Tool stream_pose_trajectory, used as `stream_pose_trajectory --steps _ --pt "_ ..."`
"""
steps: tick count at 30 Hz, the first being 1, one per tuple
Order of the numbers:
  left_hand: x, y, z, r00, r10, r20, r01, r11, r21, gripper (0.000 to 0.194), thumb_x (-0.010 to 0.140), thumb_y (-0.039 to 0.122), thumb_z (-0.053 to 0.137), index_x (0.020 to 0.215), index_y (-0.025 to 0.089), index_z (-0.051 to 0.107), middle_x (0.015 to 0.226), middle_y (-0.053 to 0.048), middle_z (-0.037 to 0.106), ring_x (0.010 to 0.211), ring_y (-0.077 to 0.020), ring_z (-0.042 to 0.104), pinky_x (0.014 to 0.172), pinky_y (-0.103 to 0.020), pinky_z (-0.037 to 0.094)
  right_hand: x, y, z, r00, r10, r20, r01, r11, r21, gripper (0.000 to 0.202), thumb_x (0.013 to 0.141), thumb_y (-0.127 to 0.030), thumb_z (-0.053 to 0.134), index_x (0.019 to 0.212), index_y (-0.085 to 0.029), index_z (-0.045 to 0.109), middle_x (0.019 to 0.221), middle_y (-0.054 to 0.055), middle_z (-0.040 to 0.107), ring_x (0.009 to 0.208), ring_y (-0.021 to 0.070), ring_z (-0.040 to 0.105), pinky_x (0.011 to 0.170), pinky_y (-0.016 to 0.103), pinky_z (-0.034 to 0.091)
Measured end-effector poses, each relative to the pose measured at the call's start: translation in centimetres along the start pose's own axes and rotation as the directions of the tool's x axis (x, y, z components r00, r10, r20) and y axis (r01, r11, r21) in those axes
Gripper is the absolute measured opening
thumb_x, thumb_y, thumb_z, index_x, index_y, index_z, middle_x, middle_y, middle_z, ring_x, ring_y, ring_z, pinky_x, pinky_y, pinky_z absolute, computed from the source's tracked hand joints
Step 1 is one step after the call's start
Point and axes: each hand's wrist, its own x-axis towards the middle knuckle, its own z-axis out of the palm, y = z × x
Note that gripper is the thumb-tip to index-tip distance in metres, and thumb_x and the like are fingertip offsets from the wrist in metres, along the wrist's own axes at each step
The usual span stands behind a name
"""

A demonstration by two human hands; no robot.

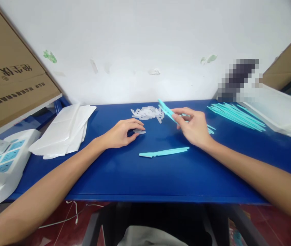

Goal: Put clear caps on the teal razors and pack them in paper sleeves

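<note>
- Left hand (125, 133), arm in from 8 o'clock: fingers curled toward 3, thumb below; narrow gap around a clear sleeve (141, 132). Cannot tell if pinched.
- Right hand (193, 124), arm in from 4: thumb and fingers holding a turquoise stick (168, 112), tip between 10 and 11.
- Sleeve pile (147, 112) between 1 and 2 from left hand.

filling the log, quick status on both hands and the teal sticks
Right hand pinching teal stick, maybe two. Left hand at clear pieces, grip unclear. At least one loose stick between hands and table edge, possibly in the way.
</note>
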Motion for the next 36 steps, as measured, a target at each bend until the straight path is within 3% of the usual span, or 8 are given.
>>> stream_pose_trajectory --steps 6,10,15,18,20,24,28,36 --pt "-0.4 -0.1 0.1 0.987 -0.076 0.139 0.067 0.995 0.072 0.04 0.105 0.031 0.046 0.142 0.024 0.06 0.15 -0.013 0.052 0.135 -0.0293 0.052 0.112 -0.051 0.047 -0.1 -0.3 -0.1 0.981 -0.032 -0.191 0.06 0.989 0.138 0.021 0.086 -0.038 0.069 0.099 -0.023 0.074 0.089 0.005 0.071 0.051 0.0125 0.052 0.046 0.03 0.042" --pt "-0.4 0.0 0.1 0.982 -0.106 0.156 0.091 0.991 0.1 0.038 0.107 0.034 0.043 0.136 0.026 0.066 0.151 -0.014 0.045 0.137 -0.0322 0.044 0.113 -0.056 0.043 -0.2 -0.5 0.0 0.991 -0.031 -0.131 0.051 0.988 0.146 0.017 0.087 -0.035 0.066 0.096 -0.022 0.071 0.084 0.002 0.064 0.051 0.0111 0.05 0.046 0.028 0.038" --pt "-0.2 0.2 0.0 0.992 -0.062 0.108 0.057 0.997 0.043 0.026 0.104 0.033 0.051 0.11 0.024 0.074 0.132 -0.013 0.054 0.126 -0.0281 0.05 0.102 -0.045 0.05 0.1 -0.3 0.0 0.997 0.059 0.049 -0.063 0.995 0.077 0.018 0.086 -0.027 0.06 0.098 -0.019 0.07 0.075 0.0 0.062 0.053 0.0114 0.048 0.049 0.027 0.037" --pt "-0.1 0.3 0.1 0.999 -0.024 0.042 0.023 0.999 0.023 0.02 0.103 0.029 0.054 0.102 0.022 0.072 0.111 -0.009 0.065 0.109 -0.0231 0.058 0.094 -0.038 0.051 0.3 0.0 0.0 0.987 0.093 0.135 -0.095 0.995 0.014 0.025 0.085 -0.026 0.058 0.104 -0.017 0.071 0.072 0.001 0.064 0.057 0.0134 0.05 0.054 0.029 0.041" --pt "0.1 0.4 0.2 0.994 -0.037 -0.101 0.038 0.999 0.006 0.015 0.102 0.028 0.057 0.1 0.021 0.07 0.099 -0.006 0.069 0.096 -0.0199 0.061 0.089 -0.035 0.05 0.3 0.1 0.0 0.982 0.08 0.172 -0.076 0.997 -0.03 0.028 0.085 -0.027 0.059 0.108 -0.016 0.072 0.072 0.001 0.064 0.059 0.0144 0.053 0.057 0.03 0.043" --pt "0.2 0.1 0.2 0.908 -0.137 -0.396 0.128 0.991 -0.048 0.02 0.101 0.03 0.058 0.114 0.019 0.07 0.094 -0.004 0.069 0.082 -0.0158 0.061 0.079 -0.03 0.051 0.4 0.2 -0.1 0.971 0.044 0.234 -0.024 0.996 -0.09 0.031 0.087 -0.028 0.061 0.113 -0.018 0.074 0.074 0.002 0.067 0.068 0.018 0.064 0.068 0.032 0.049" --pt "0.1 -0.1 0.1 0.893 -0.194 -0.406 0.19 0.981 -0.05 0.027 0.103 0.03 0.052 0.112 0.02 0.076 0.098 -0.006 0.07 0.088 -0.017 0.065 0.082 -0.031 0.053 0.4 0.5 -0.5 0.965 0.007 0.264 0.033 0.988 -0.148 0.035 0.092 -0.029 0.059 0.123 -0.02 0.074 0.081 0.003 0.073 0.071 0.021 0.071 0.076 0.036 0.055" --pt "0.2 0.0 0.6 0.863 -0.304 -0.403 0.288 0.952 -0.102 0.02 0.092 0.036 0.068 0.093 0.019 0.078 0.094 -0.005 0.08 0.085 -0.0196 0.072 0.08 -0.032 0.057 0.3 0.8 -0.7 0.955 -0.059 0.291 0.13 0.964 -0.233 0.036 0.095 -0.031 0.057 0.127 -0.025 0.072 0.108 0.005 0.074 0.057 0.016 0.066 0.078 0.041 0.059"
